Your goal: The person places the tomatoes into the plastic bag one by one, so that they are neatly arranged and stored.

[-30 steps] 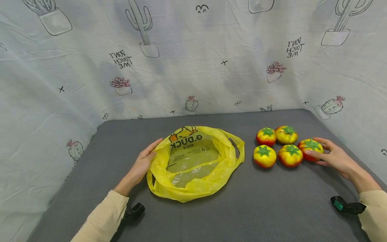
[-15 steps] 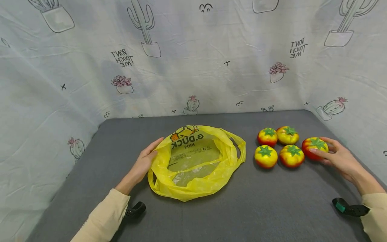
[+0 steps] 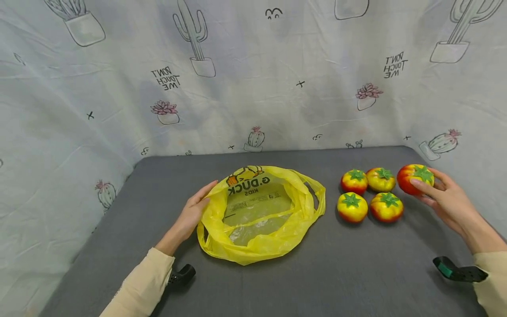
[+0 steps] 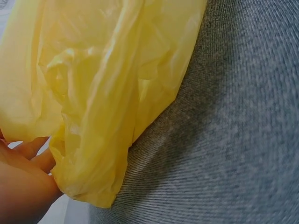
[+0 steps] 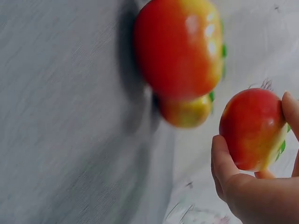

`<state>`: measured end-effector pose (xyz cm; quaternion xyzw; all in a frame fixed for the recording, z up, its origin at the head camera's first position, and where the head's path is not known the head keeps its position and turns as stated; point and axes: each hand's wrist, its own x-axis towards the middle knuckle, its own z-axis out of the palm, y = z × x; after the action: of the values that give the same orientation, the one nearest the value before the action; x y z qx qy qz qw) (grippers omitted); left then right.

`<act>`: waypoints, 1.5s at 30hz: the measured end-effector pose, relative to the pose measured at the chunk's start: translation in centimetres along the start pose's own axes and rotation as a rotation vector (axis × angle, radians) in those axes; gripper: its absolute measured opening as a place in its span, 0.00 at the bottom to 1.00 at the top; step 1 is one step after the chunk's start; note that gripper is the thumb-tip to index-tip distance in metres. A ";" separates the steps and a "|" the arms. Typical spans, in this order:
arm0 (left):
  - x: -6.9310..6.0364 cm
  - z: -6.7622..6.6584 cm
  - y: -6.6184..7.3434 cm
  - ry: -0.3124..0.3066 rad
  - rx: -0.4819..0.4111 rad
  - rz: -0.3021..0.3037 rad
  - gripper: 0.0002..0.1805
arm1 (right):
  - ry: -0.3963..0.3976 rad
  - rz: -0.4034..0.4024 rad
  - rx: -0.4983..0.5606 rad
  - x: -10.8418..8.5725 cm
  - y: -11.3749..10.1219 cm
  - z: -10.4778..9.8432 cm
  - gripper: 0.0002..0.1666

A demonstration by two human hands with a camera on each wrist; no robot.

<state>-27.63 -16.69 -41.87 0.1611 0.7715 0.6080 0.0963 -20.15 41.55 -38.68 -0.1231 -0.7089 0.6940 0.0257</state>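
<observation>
A yellow plastic bag [image 3: 257, 251] stands on the table with its mouth open upward, black lettering showing inside. My left hand [image 3: 192, 215] holds the bag's left side; in the left wrist view yellow folds [image 4: 93, 121] partly cover its fingers. At the far right my right hand [image 3: 451, 202] grips a red and yellow toy tomato [image 3: 409, 179] with a green leafy top, thumb on the near side. The right wrist view has this tomato [image 5: 252, 128] raised off the table between thumb and fingers. Several similar tomatoes [image 3: 386, 208] sit in a cluster just left of it.
The dark grey table [image 3: 301, 281] spreads below both hands. A pale cloth with cactus drawings [image 3: 253, 105] hangs behind and at the sides. Black wrist straps [image 3: 459, 269] [image 3: 182, 275] stick out beside the sleeves.
My right hand has lifted the tomato off the table, up and away from the other tomatoes. The left hand and bag hold their place; the whole view has shifted slightly.
</observation>
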 end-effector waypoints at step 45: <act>0.4 0.5 0.0 0.000 -0.018 0.001 0.26 | -0.222 -0.132 -0.372 0.5 -5.0 14.2 0.50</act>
<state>-27.83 -16.11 -42.00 0.1605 0.7658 0.6151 0.0974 -24.27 27.77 -34.34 -0.0021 -0.8297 0.5574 -0.0302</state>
